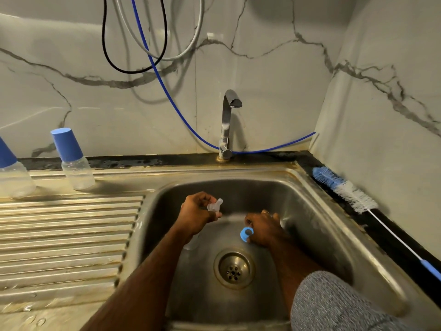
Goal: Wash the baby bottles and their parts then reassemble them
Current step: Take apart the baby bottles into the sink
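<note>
Over the steel sink basin (317,225), my left hand (198,215) pinches a clear silicone teat (214,205), its tip pointing up and right. My right hand (265,229) grips a blue screw ring (246,233) at its left side, a little above the drain (234,269). Something clear shows behind the right hand's fingers; I cannot tell what it is. Two assembled baby bottles with blue caps stand on the drainboard at the left, one (72,160) whole and one (12,170) cut by the frame edge.
A blue and white bottle brush (346,188) lies on the dark counter ledge right of the sink. The tap (228,125) stands behind the basin with no water running. A blue hose (179,111) and other cables hang on the marble wall. The ridged drainboard (66,235) is wet.
</note>
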